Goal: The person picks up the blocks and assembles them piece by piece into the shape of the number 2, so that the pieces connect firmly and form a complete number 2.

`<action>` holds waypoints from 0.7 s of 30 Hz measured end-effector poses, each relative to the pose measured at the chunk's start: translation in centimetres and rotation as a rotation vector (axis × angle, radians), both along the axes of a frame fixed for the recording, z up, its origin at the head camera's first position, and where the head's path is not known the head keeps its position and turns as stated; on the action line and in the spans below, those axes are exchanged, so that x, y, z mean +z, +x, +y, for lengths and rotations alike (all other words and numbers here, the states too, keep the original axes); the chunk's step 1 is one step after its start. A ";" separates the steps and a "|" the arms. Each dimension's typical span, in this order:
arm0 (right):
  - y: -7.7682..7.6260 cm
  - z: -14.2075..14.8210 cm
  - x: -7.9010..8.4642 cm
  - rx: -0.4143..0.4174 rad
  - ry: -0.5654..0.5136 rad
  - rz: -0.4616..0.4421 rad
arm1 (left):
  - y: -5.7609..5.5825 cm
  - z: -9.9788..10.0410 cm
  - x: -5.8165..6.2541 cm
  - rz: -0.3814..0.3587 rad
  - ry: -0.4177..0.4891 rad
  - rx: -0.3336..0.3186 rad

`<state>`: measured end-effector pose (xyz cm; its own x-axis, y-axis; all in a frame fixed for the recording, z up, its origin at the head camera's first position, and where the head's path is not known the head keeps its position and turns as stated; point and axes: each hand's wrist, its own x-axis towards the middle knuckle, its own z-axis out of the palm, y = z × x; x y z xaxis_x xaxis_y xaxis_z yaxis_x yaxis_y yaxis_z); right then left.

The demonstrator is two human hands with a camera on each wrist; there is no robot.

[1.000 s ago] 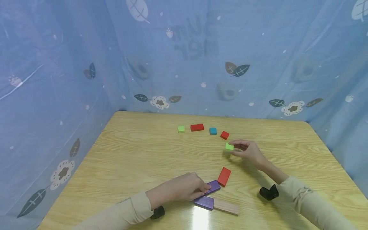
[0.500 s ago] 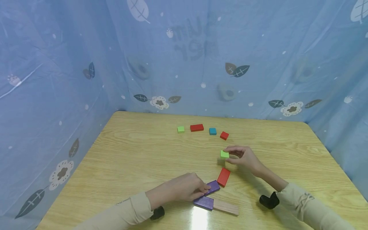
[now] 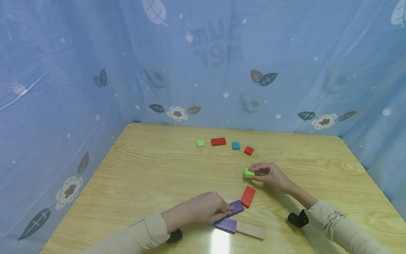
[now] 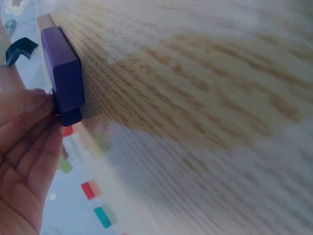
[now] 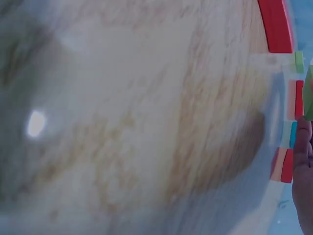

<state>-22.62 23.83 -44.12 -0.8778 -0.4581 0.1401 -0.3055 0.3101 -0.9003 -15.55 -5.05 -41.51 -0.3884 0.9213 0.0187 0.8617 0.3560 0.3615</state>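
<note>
My right hand (image 3: 272, 176) pinches a small light green block (image 3: 249, 173) between thumb and fingers, just beyond a red rectangular block (image 3: 248, 196) on the table. My left hand (image 3: 207, 208) holds the near end of a purple block (image 3: 236, 207), whose far end meets the red block's near corner. A second purple block (image 3: 225, 225) lies in front of that hand, end to end with a plain wooden block (image 3: 250, 229). In the left wrist view the left fingertips (image 4: 41, 100) sit at the purple blocks, behind the nearer one (image 4: 68, 73).
Along the back of the wooden table (image 3: 152, 158) lie a light green block (image 3: 201, 143), a long red block (image 3: 218, 141), a blue block (image 3: 236, 145) and a small red block (image 3: 248, 150). A blue patterned curtain (image 3: 203, 81) encloses the back and sides.
My right hand has brought the green block from near the small red block toward the front and slightly left, close to the larger red block. My left hand has stayed in place.
</note>
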 end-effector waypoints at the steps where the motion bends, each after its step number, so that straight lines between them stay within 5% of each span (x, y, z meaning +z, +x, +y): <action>1: 0.0 0.0 0.0 0.004 0.004 0.004 | 0.0 0.0 0.0 -0.002 -0.001 0.000; 21: -0.2 0.8 -0.3 0.085 0.185 0.053 | 0.1 0.1 0.0 0.000 -0.024 0.006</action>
